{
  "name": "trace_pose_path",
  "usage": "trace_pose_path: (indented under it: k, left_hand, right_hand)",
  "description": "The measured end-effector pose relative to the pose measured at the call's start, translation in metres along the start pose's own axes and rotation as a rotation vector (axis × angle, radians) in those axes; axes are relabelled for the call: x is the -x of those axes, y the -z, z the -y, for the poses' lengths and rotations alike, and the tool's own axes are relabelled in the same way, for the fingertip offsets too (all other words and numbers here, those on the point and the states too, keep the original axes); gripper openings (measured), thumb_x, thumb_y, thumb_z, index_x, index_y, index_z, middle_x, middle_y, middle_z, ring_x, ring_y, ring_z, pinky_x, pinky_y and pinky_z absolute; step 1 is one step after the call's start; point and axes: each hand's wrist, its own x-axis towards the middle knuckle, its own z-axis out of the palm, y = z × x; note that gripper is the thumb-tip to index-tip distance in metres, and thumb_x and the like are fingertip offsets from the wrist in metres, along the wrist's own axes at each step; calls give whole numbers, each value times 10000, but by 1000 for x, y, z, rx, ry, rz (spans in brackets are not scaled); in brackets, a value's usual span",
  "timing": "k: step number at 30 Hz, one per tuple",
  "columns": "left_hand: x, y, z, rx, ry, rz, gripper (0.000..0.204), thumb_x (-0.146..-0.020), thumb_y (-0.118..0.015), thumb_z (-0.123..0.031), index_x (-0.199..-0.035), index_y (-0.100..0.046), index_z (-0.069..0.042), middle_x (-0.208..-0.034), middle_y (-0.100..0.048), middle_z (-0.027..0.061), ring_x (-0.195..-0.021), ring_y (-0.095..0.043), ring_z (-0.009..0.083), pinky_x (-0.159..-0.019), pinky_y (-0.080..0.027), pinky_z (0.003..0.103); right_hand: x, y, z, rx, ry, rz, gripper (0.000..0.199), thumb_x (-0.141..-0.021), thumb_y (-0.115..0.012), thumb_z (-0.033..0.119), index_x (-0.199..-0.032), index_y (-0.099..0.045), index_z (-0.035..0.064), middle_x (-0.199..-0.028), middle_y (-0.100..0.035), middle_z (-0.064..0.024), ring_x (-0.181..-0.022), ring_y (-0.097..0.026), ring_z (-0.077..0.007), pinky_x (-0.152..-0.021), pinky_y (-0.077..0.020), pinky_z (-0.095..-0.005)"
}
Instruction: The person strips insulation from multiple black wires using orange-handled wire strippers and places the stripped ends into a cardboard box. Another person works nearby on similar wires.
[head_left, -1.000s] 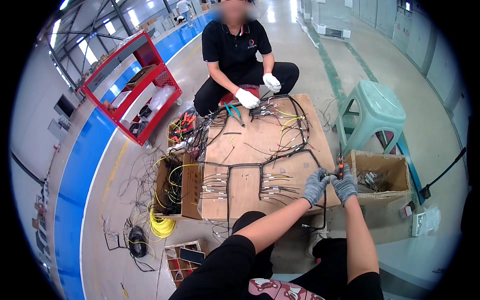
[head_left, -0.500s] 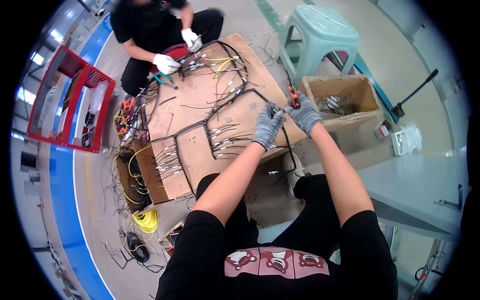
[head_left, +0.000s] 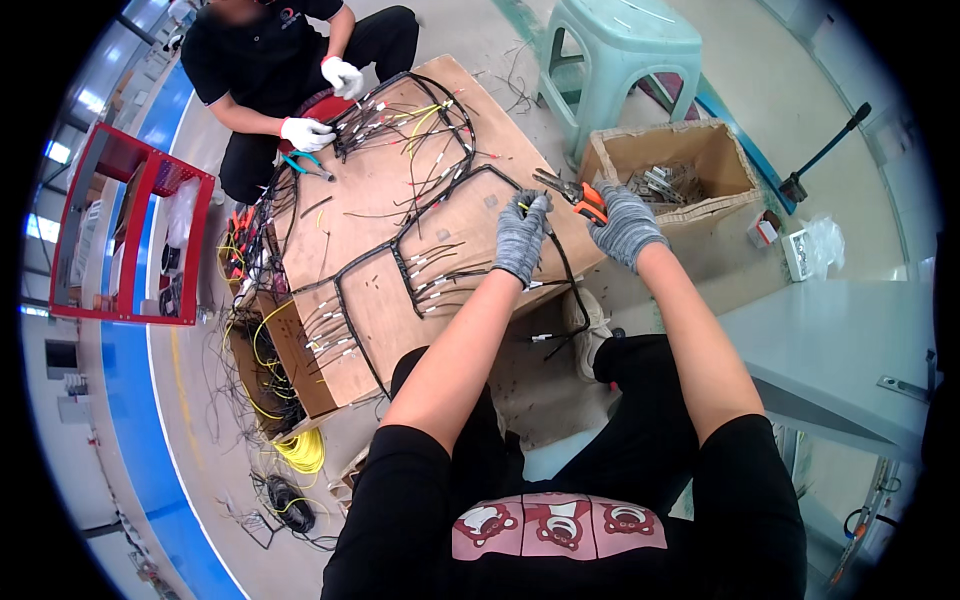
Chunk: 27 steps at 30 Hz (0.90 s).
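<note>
Pliers (head_left: 591,206) swung leftward, right fingers (head_left: 617,212) around handles; left fingers (head_left: 534,211) clenched on black harness (head_left: 395,243)

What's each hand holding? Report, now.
Left hand: closed, apparently on the black wire harness; exact grip hidden.
Right hand: closed around orange-handled pliers.

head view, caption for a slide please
Left hand at a black wire harness, right hand holding orange-handled pliers, beside a wooden board; white-gloved co-worker opposite.
</note>
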Motion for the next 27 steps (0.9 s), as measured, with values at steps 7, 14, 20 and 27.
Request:
trace_pose_path:
  k: [7,14,20,27]
  left_hand:
    - [-4,0,3,19,7,-15,110,-881,-536,-158,-915,-583,-64,-692,-569,-16,-490,-433,33,-423,-360,184]
    - [-2,-1,2,68,37,-19,181,-876,-539,-87,-1034,-574,-7,-822,-593,2,-681,-510,57,-580,-421,194]
    - [-3,-3,3,30,22,-12,194,-876,-533,-76,-1054,-573,-9,-840,-597,1,-684,-515,57,-594,-427,199]
    - [-4,-4,2,8,53,0,151,-872,-531,-64,-1006,-582,-18,-797,-588,0,-656,-502,55,-569,-414,198]
  right_hand:
    - [11,0,3,195,-7,-27,467,-681,-625,200,-1108,-496,62,-1017,-554,-155,-971,-540,-308,-845,-432,-396]
    - [12,-6,2,216,-6,-3,428,-682,-630,186,-1063,-476,66,-1016,-534,-154,-955,-530,-312,-826,-423,-424]
    - [12,0,5,228,-5,37,461,-691,-629,206,-1101,-481,56,-1033,-537,-154,-968,-532,-309,-832,-431,-413]
    - [11,0,2,237,15,30,490,-692,-638,224,-1120,-483,44,-1033,-544,-151,-967,-538,-305,-841,-437,-390]
